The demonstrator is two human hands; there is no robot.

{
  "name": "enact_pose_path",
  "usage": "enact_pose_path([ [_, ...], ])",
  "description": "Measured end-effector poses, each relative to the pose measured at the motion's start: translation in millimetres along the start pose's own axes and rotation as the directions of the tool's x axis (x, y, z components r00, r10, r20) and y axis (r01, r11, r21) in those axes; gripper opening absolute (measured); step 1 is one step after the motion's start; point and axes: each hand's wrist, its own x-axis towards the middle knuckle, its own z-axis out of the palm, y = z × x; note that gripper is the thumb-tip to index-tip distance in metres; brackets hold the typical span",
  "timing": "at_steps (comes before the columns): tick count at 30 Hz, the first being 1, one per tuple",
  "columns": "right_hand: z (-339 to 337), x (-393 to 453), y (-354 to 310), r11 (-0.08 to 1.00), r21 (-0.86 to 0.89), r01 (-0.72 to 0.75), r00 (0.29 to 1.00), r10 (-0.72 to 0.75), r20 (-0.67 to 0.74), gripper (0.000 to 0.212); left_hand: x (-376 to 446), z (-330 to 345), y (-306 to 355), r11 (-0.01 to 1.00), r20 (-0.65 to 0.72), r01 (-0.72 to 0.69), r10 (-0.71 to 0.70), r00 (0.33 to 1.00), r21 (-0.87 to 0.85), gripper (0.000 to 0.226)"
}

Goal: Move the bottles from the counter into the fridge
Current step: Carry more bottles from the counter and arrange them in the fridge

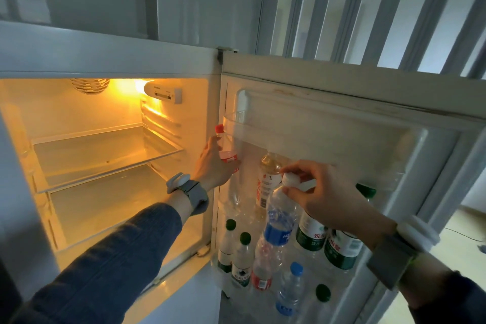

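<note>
red-capped bottle point(225, 148) in left hand point(213, 166); white-capped bottle point(280, 214) in right hand point(319, 192).

An open fridge point(105, 60) stands ahead, its door point(342, 123) swung out to the right. Two shelves point(105, 150) sit inside, one above the other, left of the left hand point(213, 163). That hand's fingers wrap a small bottle point(226, 147) at the door's inner edge, its cap above the fingers. To the right, the right hand's point(323, 197) fingertips pinch the cap of a taller bottle point(280, 218), whose body hangs below them. Behind that cap, past the fingertips, stands another bottle point(268, 181) against the door. Below both hands, more bottles point(242, 258) crowd the door's lower rack.
</note>
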Motion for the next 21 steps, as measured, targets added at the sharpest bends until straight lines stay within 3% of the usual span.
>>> enact_pose_path([
  [7,2,7,-7,1.0,-0.008,0.027,0.999,-0.027,0.021,0.034,-4,-7,-3,0.998,-0.048,0.039,-0.042,0.998,-0.055,0.081],
  [17,22,26,-23,0.993,0.006,0.118,0.991,-0.118,0.056,0.036,-9,-70,-13,0.974,-0.335,-0.012,-0.067,0.94,-0.227,0.071],
  [21,38,33,-27,0.991,0.001,0.131,0.988,-0.131,0.084,0.036,-26,-101,-44,0.994,-0.368,-0.019,-0.021,0.929,-0.104,0.064],
])
